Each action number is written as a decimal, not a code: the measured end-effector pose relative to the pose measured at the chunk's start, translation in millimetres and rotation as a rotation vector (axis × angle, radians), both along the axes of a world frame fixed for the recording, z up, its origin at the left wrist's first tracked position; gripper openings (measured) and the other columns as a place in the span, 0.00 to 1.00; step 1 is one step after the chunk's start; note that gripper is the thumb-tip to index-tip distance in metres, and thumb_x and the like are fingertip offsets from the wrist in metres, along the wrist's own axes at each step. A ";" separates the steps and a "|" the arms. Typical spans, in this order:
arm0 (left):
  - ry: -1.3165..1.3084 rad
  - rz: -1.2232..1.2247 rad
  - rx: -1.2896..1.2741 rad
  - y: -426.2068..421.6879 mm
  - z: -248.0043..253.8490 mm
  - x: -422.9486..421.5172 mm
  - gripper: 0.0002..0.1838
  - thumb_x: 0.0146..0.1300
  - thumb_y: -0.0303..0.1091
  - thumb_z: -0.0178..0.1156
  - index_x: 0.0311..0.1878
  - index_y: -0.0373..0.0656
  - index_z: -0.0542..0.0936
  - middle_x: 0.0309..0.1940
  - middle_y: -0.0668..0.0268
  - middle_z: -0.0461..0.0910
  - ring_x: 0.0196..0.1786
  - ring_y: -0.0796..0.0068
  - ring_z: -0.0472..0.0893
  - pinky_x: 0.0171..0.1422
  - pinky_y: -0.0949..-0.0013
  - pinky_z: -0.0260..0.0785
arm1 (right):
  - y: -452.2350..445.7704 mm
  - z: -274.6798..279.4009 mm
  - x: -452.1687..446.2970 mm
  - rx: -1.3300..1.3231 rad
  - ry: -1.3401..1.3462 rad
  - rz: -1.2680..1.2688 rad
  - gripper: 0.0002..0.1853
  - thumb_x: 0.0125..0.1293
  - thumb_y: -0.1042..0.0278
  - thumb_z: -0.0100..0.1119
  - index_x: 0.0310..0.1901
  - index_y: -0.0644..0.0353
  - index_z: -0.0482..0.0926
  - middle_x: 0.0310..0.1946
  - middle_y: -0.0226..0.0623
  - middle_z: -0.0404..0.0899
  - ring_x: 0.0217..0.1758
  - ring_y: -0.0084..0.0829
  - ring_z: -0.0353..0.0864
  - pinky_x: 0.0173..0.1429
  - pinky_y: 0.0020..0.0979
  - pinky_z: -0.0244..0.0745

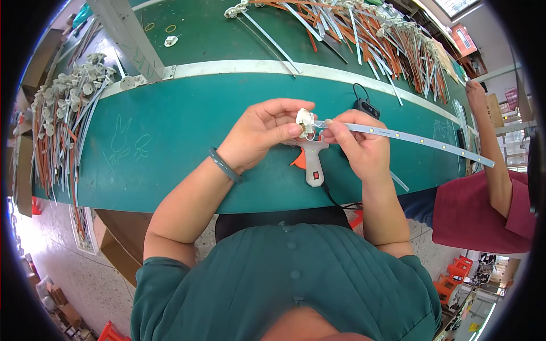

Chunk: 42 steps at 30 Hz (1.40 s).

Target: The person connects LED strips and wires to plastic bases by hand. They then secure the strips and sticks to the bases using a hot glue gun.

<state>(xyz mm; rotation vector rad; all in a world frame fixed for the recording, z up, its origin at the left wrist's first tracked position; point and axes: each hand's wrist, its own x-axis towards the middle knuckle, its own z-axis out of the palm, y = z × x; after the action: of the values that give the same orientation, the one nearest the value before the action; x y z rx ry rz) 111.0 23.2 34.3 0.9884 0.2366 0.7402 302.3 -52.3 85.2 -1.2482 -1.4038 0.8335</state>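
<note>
My left hand [267,128] pinches a small white plastic fitting [305,120] between thumb and fingers. In my right hand [361,145] is the end of a pale LED strip [421,140] with yellow chips along it, stretching out to the right. Thin wires seem to join the strip and the fitting in the gap between my hands. Just below them a white glue gun [314,165] with an orange trigger lies on the green table [182,131]; its nozzle end is hidden by my hands.
A black device [367,107] with a cable sits behind my right hand. Heaps of strips with white fittings lie at the left [74,108] and far right [398,51]. A white ledge [227,68] and a post [128,37] cross the table. A co-worker [483,204] is at the right.
</note>
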 end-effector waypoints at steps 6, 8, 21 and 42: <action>0.093 0.050 0.068 1.5 8.5 -3.7 0.26 0.59 0.29 0.67 0.59 0.32 0.73 0.51 0.54 0.80 0.54 0.68 0.80 0.61 0.65 0.73 | -0.3 -4.5 -3.1 0.029 -0.092 -0.050 0.05 0.62 0.74 0.62 0.31 0.67 0.81 0.24 0.34 0.81 0.27 0.19 0.79 0.31 0.21 0.73; 0.102 0.049 0.075 2.0 7.0 -4.1 0.26 0.58 0.29 0.67 0.59 0.32 0.74 0.51 0.55 0.80 0.54 0.68 0.80 0.61 0.65 0.73 | -3.0 -4.0 -1.7 -0.005 -0.103 -0.018 0.05 0.65 0.76 0.59 0.33 0.69 0.80 0.27 0.36 0.81 0.30 0.21 0.81 0.36 0.23 0.78; 0.012 0.106 0.002 0.4 -1.5 -0.8 0.24 0.57 0.21 0.65 0.57 0.31 0.74 0.50 0.54 0.80 0.53 0.67 0.80 0.58 0.63 0.76 | 9.2 5.6 -4.1 0.062 -0.221 0.009 0.04 0.62 0.75 0.62 0.32 0.68 0.81 0.25 0.34 0.82 0.28 0.19 0.81 0.32 0.21 0.75; 0.551 0.481 0.805 -24.7 25.4 -32.4 0.16 0.51 0.22 0.67 0.45 0.37 0.81 0.28 0.67 0.80 0.30 0.76 0.76 0.38 0.75 0.70 | -27.2 -20.0 0.1 0.001 -0.321 0.136 0.10 0.65 0.63 0.58 0.30 0.61 0.78 0.24 0.41 0.77 0.27 0.44 0.78 0.32 0.39 0.71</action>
<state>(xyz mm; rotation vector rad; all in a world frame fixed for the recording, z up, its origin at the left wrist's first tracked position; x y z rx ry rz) 78.6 -1.5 59.7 1.9435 0.7058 1.0156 302.4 -79.5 65.2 -1.3398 -1.7614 0.7458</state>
